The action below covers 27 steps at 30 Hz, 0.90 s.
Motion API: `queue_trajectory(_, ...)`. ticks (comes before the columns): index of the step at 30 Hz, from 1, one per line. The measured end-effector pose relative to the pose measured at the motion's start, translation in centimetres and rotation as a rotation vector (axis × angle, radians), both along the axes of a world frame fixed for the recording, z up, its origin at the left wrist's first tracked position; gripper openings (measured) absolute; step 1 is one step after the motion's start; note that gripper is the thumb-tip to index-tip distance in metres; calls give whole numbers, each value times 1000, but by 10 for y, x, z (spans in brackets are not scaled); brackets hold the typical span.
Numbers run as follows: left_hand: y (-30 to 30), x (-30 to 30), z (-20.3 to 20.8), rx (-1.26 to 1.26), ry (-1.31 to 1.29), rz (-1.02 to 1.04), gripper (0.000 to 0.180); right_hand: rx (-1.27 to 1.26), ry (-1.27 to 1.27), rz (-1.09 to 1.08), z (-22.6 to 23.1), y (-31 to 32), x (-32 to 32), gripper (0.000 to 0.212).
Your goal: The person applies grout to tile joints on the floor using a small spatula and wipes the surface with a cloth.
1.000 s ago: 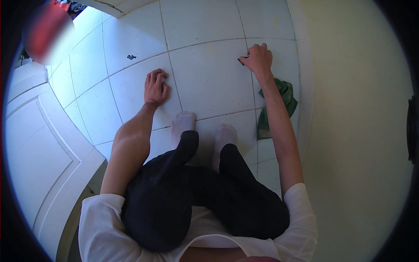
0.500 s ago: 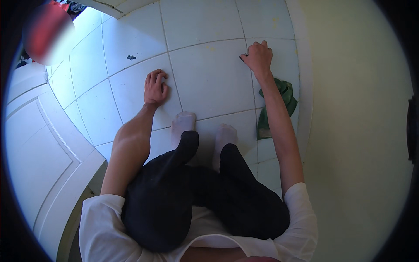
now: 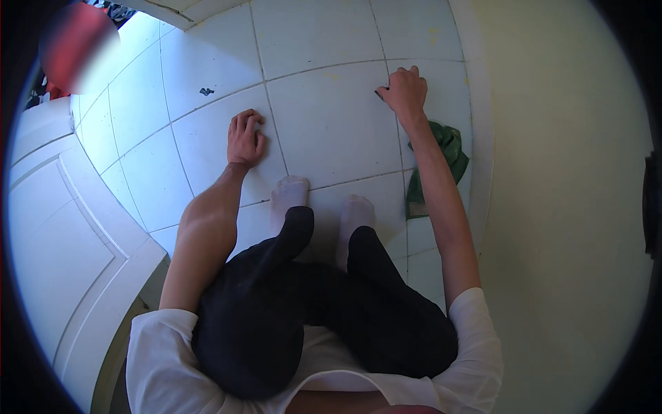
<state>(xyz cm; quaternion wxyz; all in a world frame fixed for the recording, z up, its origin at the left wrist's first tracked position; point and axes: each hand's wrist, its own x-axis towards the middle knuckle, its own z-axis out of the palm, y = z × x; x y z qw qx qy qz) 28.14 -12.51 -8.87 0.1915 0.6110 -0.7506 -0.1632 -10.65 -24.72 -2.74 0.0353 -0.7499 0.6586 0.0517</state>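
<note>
My left hand (image 3: 245, 138) is over the pale floor tiles, its fingers loosely bent and the thumb apart from them, with nothing seen in it. Farther off to the right, my right hand (image 3: 405, 92) is closed low over the floor. The tip of a small dark piece (image 3: 379, 94) pokes out by its thumb; its kind is too small to tell, and the fingers hide the rest. Beneath my right forearm lies a crumpled green plastic bag (image 3: 451, 146), partly covered by the arm.
White floor tiles (image 3: 324, 131) spread ahead of my socked feet (image 3: 289, 193). A small dark scrap (image 3: 207, 92) lies beyond my left hand. On the left is a white panelled door (image 3: 76, 228); a pale wall (image 3: 565, 207) rises on the right. A blurred red shape (image 3: 76, 52) is at far left.
My right hand has shifted very slightly to the left, with the dark piece still at its thumb. The left hand stays in place.
</note>
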Motion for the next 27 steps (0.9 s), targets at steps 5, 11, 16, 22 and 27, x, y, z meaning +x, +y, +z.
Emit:
queue_trajectory(5, 0, 0, 0, -1, -8, -2, 33, 57, -91, -18, -1, 5, 1, 35)
queue_trajectory(11, 1, 0, 1, -11, 13, -1, 33, -79, -256, -63, -16, 16, 22, 37)
queue_trajectory(16, -1, 1, 3, -6, 34, -6, 32, -129, -191, -105, -13, -4, 41, 37)
queue_trajectory(22, -3, 3, 6, 7, 83, -3, 32, -56, -230, 147, -8, -29, 64, 38)
queue_trajectory(27, -2, 6, 6, 18, 120, 4, 32, 23, -198, -25, -3, -34, 83, 37)
